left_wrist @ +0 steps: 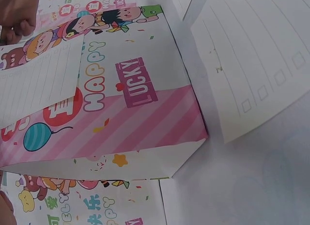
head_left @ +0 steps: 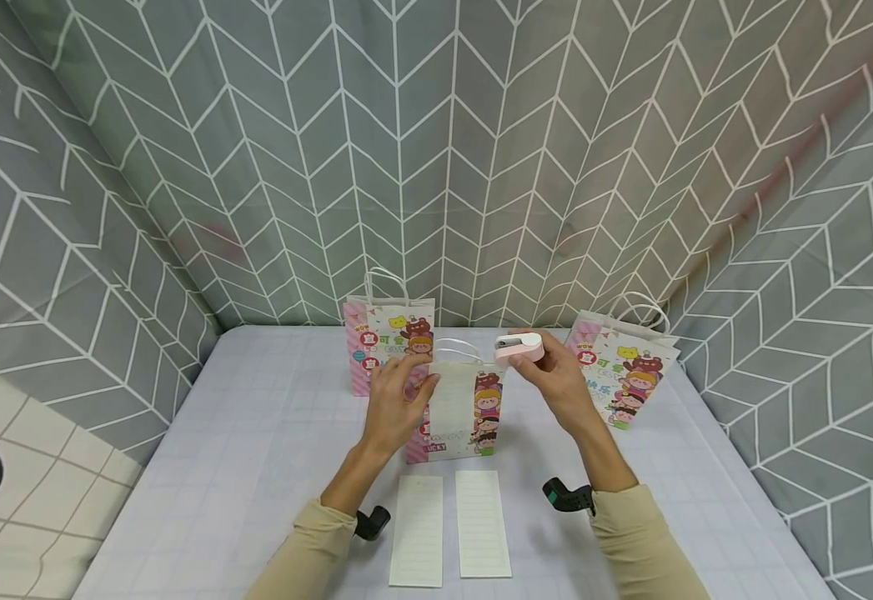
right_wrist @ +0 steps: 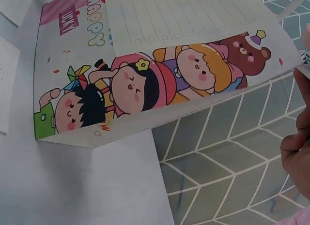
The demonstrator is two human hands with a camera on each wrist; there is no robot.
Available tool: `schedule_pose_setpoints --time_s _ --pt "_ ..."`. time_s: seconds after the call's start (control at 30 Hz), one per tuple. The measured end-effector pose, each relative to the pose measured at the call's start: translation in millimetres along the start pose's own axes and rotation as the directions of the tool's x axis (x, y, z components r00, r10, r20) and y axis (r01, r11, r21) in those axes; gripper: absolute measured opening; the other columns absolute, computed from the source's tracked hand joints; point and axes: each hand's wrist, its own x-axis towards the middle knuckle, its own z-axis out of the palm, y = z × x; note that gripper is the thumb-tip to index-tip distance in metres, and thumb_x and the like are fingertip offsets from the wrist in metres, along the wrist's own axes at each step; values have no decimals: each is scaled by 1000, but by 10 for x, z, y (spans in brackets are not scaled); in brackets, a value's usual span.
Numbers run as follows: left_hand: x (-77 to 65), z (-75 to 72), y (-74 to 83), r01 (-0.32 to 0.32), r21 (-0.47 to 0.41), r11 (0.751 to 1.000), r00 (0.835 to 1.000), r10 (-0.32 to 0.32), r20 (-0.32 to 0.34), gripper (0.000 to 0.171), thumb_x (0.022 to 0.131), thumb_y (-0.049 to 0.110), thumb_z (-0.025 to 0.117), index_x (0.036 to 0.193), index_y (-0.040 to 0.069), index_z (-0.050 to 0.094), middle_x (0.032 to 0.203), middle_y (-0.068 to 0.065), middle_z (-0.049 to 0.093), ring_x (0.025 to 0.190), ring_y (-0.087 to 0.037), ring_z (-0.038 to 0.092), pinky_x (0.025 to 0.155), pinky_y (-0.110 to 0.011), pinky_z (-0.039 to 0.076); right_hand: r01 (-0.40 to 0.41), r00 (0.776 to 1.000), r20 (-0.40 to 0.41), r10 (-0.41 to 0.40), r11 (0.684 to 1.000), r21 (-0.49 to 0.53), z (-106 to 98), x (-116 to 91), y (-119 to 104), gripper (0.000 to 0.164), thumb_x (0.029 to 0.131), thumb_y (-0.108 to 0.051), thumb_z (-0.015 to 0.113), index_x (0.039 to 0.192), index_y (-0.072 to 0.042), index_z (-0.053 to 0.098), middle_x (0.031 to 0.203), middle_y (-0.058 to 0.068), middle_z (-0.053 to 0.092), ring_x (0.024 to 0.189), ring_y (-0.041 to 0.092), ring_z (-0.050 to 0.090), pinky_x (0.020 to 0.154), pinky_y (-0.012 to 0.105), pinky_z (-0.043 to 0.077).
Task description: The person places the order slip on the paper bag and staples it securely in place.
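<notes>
Left hand pinching lined white paper sheet against pink-and-white cartoon-printed paper bag on the counter, right hand gripping small pink-and-white stapler at the bag's top right corner

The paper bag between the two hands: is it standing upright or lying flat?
It is upright: in the head view, the paper bag rises from the table, bottom edge down, the left hand at its top.

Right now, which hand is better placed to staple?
Probably the right hand: it holds the stapler at the top of the nearest bag, while the left hand holds the paper there.
</notes>
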Motion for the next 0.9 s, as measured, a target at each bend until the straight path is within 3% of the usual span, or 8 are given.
schedule_pose_setpoints --time_s 0.17,0.33,0.43,0.53,0.67,0.77,0.9 --pt "4 -1 12 -1 3 1000 1000 1 0 29 87 16 80 114 11 70 76 0 62 72 -15 48 81 -39 31 -8 1000 18 10 994 -113 60 82 -72 42 97 -15 67 137 -8 56 119 13 61 95 18 59 79 26 51" --pt "4 -1 18 8 0 1000 1000 -8 4 29 88 16 79 115 11 69 81 -1 65 73 -16 48 81 -39 31 -19 999 35 22 997 -76 153 160 -124 54 98 -11 66 144 -5 40 122 18 61 97 21 61 81 27 52" --pt "0 -2 18 16 -2 1000 1000 -16 9 29 88 16 79 115 10 69 82 -1 65 73 -16 48 81 -40 30 -11 999 32 13 998 -59 197 188 -143 53 97 -10 67 140 -1 38 118 20 65 92 21 60 77 26 51" --pt "-5 3 11 21 -1 1000 1000 -21 11 29 88 16 79 115 10 69 83 -1 66 73 -16 48 81 -39 30 13 1000 25 -11 998 -67 220 199 -163 48 95 -12 71 133 -2 45 111 17 68 85 19 58 73 25 48" --pt "-7 1 14 18 2 1000 1000 -18 6 30 88 17 79 115 13 69 87 -2 68 75 -16 49 82 -39 31 43 999 16 -42 993 -112 278 166 -379 44 94 -7 71 133 0 54 105 18 70 78 22 50 70 24 41" --pt "-8 -5 25 21 1 1000 1000 -21 4 30 88 17 80 116 13 69 88 -2 69 75 -16 50 82 -40 31 59 998 25 -56 986 -154 324 138 -555 45 93 -2 69 136 3 56 92 19 62 76 25 42 69 26 35" --pt "-9 -2 31 35 0 999 999 -35 8 30 88 17 79 116 13 69 86 -1 67 75 -16 50 87 -46 32 86 995 77 -71 973 -214 334 172 -507 49 94 -3 68 141 -3 56 84 23 41 76 27 36 68 31 31"
